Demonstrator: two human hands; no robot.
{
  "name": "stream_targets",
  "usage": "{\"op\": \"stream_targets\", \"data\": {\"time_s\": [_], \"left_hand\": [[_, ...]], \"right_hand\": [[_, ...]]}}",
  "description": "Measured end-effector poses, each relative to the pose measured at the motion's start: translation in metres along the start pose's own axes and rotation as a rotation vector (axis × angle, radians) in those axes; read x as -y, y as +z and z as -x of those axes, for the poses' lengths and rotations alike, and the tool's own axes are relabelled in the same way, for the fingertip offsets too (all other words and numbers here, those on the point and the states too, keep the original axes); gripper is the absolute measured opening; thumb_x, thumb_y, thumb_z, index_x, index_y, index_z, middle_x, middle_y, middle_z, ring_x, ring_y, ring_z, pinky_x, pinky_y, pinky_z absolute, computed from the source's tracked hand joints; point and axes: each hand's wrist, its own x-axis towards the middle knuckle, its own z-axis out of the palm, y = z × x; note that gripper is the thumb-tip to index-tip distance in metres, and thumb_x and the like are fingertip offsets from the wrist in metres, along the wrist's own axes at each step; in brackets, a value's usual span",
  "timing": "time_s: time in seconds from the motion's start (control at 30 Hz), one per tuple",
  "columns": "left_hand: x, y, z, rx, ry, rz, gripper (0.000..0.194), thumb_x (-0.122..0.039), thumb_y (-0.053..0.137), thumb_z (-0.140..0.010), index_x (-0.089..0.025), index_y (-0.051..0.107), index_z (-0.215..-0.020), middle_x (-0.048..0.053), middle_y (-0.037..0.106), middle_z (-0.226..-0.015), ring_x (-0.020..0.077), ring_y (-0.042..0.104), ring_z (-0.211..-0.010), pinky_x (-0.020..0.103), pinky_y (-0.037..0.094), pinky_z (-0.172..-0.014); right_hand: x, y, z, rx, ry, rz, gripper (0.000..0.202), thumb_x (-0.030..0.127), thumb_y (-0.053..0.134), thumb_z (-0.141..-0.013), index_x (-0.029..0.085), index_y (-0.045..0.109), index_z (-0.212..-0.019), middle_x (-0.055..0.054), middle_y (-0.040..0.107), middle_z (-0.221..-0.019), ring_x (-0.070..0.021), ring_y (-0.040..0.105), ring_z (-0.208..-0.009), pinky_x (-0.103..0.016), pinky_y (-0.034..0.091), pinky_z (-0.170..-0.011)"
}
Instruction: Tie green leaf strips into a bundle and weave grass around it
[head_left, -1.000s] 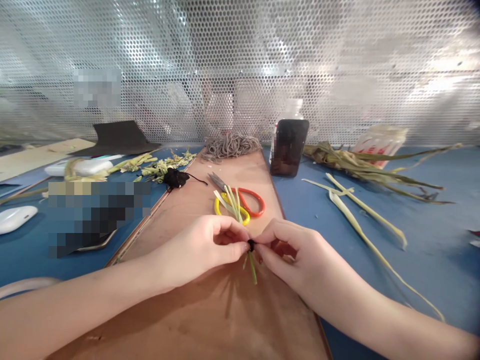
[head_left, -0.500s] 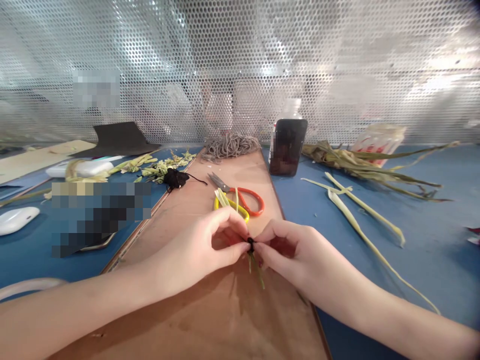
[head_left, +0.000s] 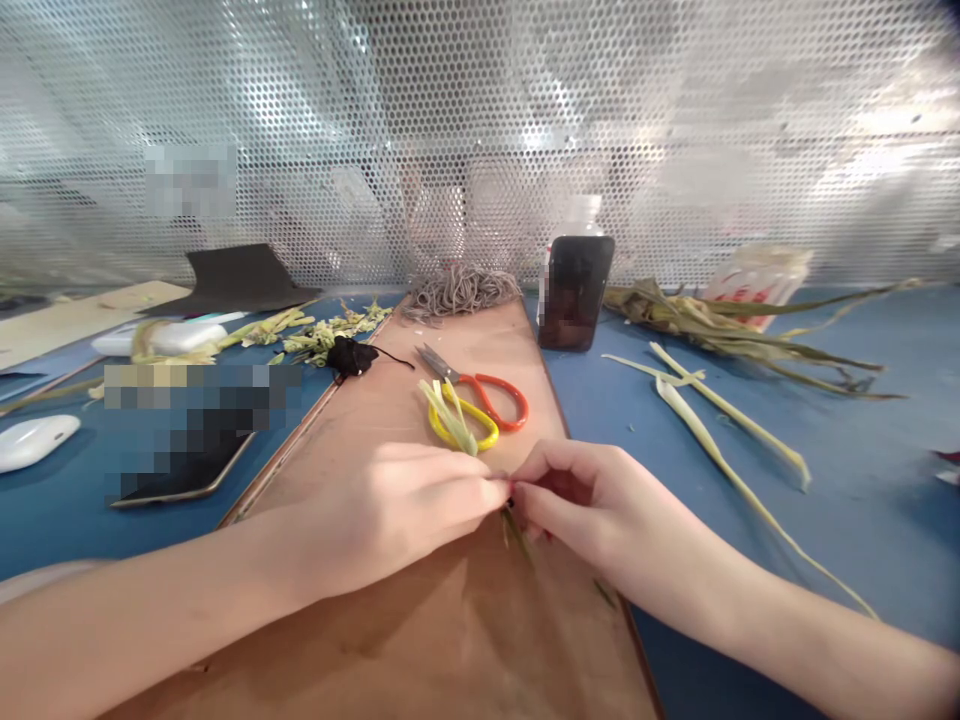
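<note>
My left hand and my right hand meet fingertip to fingertip over the brown board. Both are pinched around a small husk bundle, whose green ends hang below the fingers. A little black thread shows between the fingertips; the rest is hidden. Pale husk tips stick out above my left hand, over the yellow handle of the scissors. The scissors lie partly open, with one yellow and one red handle. Left of them is a black yarn clump with a loose tail.
A grey cord pile lies at the board's far end. A dark phone leans on a bottle. Pale husk strips and dry leaves lie right on the blue table. Another phone and husk scraps lie left.
My left hand has turned, its fingers now closer together and covering most of the black binding. The pale husk tips show more fully over the yellow handle. My right hand has barely moved.
</note>
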Motion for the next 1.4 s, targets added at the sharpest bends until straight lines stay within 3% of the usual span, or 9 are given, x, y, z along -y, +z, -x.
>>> {"op": "stream_targets", "data": {"time_s": [0.17,0.6,0.8,0.97,1.17,1.27,1.4], "left_hand": [[0.0,0.001,-0.001,0.011,0.019,-0.108,0.021,-0.024,0.047,-0.087,-0.023,0.067,-0.081,0.003,0.071,-0.081,0.0161,0.065,-0.075,0.026,0.052,-0.074],[-0.004,0.004,-0.004,-0.022,0.066,-0.226,0.018,-0.018,0.046,-0.084,-0.02,0.063,-0.079,0.002,0.067,-0.068,0.0141,0.063,-0.061,0.023,0.049,-0.06],[-0.012,0.007,-0.005,-0.088,-0.198,-0.032,0.006,-0.019,0.052,-0.076,-0.022,0.056,-0.079,-0.002,0.068,-0.073,0.0126,0.063,-0.065,0.021,0.049,-0.06],[-0.013,0.006,-0.009,-0.05,-0.327,0.172,0.003,-0.018,0.05,-0.078,-0.021,0.05,-0.079,-0.002,0.066,-0.077,0.0125,0.064,-0.073,0.021,0.05,-0.067],[-0.014,0.003,-0.004,-0.015,-0.139,0.12,0.025,-0.013,0.052,-0.075,-0.021,0.056,-0.098,0.0,0.067,-0.091,0.0141,0.063,-0.082,0.023,0.05,-0.075],[-0.013,0.002,-0.002,0.023,-0.045,-0.002,0.02,-0.016,0.051,-0.079,-0.022,0.059,-0.096,0.0,0.067,-0.087,0.0134,0.062,-0.075,0.023,0.049,-0.069],[-0.006,0.005,0.001,0.079,0.061,-0.128,0.018,-0.017,0.046,-0.086,-0.022,0.062,-0.092,0.002,0.066,-0.088,0.0149,0.063,-0.083,0.024,0.048,-0.075]], "right_hand": [[-0.001,0.0,0.0,-0.002,0.009,-0.03,0.016,0.013,0.051,-0.079,0.019,0.061,-0.069,0.004,0.059,-0.062,-0.0096,0.052,-0.059,-0.018,0.04,-0.054],[0.001,0.001,-0.001,0.01,0.049,-0.047,0.016,0.011,0.051,-0.078,0.02,0.061,-0.07,0.005,0.059,-0.063,-0.009,0.051,-0.059,-0.018,0.04,-0.055],[0.0,0.002,0.001,0.006,-0.007,-0.023,0.017,0.01,0.05,-0.077,0.02,0.062,-0.071,0.005,0.06,-0.064,-0.0102,0.054,-0.061,-0.019,0.041,-0.056],[0.001,0.003,0.0,-0.005,-0.002,0.026,0.015,0.011,0.05,-0.077,0.019,0.058,-0.067,0.004,0.059,-0.064,-0.01,0.052,-0.06,-0.02,0.04,-0.055],[0.0,0.002,0.0,0.002,0.014,0.005,0.014,0.011,0.05,-0.077,0.019,0.06,-0.07,0.004,0.059,-0.064,-0.0098,0.051,-0.06,-0.019,0.04,-0.055],[-0.001,0.002,-0.001,0.009,0.024,-0.041,0.015,0.012,0.05,-0.078,0.02,0.061,-0.073,0.004,0.06,-0.066,-0.0104,0.054,-0.061,-0.019,0.042,-0.057],[-0.001,0.002,-0.001,0.007,0.027,-0.036,0.014,0.013,0.05,-0.078,0.019,0.061,-0.073,0.004,0.06,-0.066,-0.0102,0.053,-0.062,-0.019,0.042,-0.057]]}}
